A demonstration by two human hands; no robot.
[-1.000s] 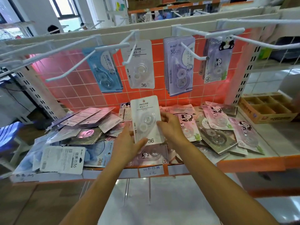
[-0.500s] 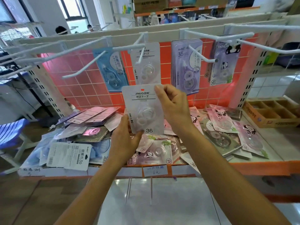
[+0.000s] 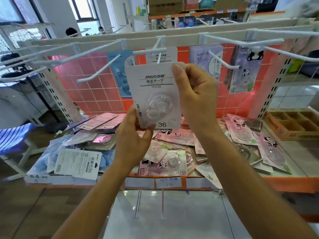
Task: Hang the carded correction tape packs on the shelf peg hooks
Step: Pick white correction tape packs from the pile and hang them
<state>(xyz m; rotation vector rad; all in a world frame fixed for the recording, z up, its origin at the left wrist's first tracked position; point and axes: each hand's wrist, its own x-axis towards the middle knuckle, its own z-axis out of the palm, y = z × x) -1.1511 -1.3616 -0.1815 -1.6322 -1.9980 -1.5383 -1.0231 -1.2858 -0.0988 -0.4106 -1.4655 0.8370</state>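
Task is judged partly done. Some packs are already hung: a matching white pack point(image 3: 170, 55) on the middle hook point(image 3: 158, 59), a blue pack point(image 3: 120, 66), a purple stack point(image 3: 205, 57) and a panda pack point(image 3: 245, 71) on neighbouring hooks. Many loose packs point(image 3: 241, 133) are left piled on the shelf point(image 3: 284, 183).

The held pack point(image 3: 155, 99) is raised above the pile, its top edge just below the middle hook's tip, not yet threaded on. It is pinched at the lower left corner by the left hand point(image 3: 133, 140) and gripped at the upper right corner by the right hand point(image 3: 196, 94).

Pack look: white card, rounded corners, roughly upright, clear blister bubble in the middle, "JINUO" printed up top, "36" at the bottom. No hang hole can be made out.
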